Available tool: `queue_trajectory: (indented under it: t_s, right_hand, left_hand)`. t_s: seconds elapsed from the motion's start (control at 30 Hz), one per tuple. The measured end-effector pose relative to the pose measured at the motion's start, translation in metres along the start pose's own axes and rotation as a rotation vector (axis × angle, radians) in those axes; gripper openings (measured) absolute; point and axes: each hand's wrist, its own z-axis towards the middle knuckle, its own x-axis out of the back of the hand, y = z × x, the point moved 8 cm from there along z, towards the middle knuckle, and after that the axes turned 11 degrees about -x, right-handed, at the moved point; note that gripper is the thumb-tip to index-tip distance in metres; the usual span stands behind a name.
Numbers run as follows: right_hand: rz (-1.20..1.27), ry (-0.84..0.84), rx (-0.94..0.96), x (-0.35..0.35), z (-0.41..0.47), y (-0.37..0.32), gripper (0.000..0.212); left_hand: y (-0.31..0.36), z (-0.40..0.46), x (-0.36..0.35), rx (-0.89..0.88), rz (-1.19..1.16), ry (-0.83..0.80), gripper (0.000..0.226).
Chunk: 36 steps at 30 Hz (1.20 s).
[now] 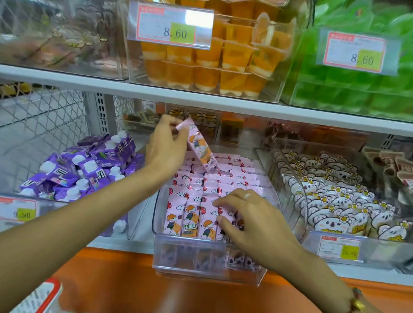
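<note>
A pink packet (199,145) is pinched, tilted, by the left hand (165,147) above the clear bin's (208,265) rear rows. The right hand (250,219), fingers spread and bent, is rested on the packets at the bin's front right corner.

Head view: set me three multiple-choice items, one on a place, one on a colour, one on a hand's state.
1. Where is the raised pink packet? A above the clear bin; B on the top shelf; C on the floor.
2. The cartons left of that bin are: A green; B purple; C orange.
3. The left hand: A lies flat; B pinches the raised packet; C hangs empty.
Answers: 1 A, it is held over the bin; 2 B, purple with white caps; 3 B, fingertips close on its top end.
</note>
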Motion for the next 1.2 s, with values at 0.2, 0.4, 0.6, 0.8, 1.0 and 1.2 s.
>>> queue_trajectory:
  t_s: [0.2,0.4,0.6,0.8,1.0,1.2]
  right_hand:
    - [0.423,0.202,-0.092,0.029,-0.004,-0.002,0.035]
    - [0.815,-0.076,-0.173,0.007,-0.003,-0.021,0.036]
    - [1.216,-0.158,-0.485,-0.011,0.003,0.002,0.03]
    - [1.493,-0.211,-0.525,-0.017,0.002,0.0,0.019]
    - [1.518,-0.185,-0.523,-0.017,0.002,0.001,0.026]
    - [1.546,-0.22,-0.434,-0.006,0.006,0.002,0.034]
  left_hand:
    - [0.021,-0.063,0.033,-0.076,-0.265,0.062,0.004]
    - [0.033,-0.082,0.024,-0.139,-0.31,-0.045,0.008]
    - [0.015,-0.083,0.01,-0.029,-0.346,-0.198,0.018]
    - [0.018,-0.097,-0.008,-0.137,-0.152,-0.391,0.027]
    - [0.024,-0.098,-0.006,-0.25,0.029,-0.349,0.047]
    - [0.022,-0.097,-0.011,-0.216,-0.071,-0.394,0.016]
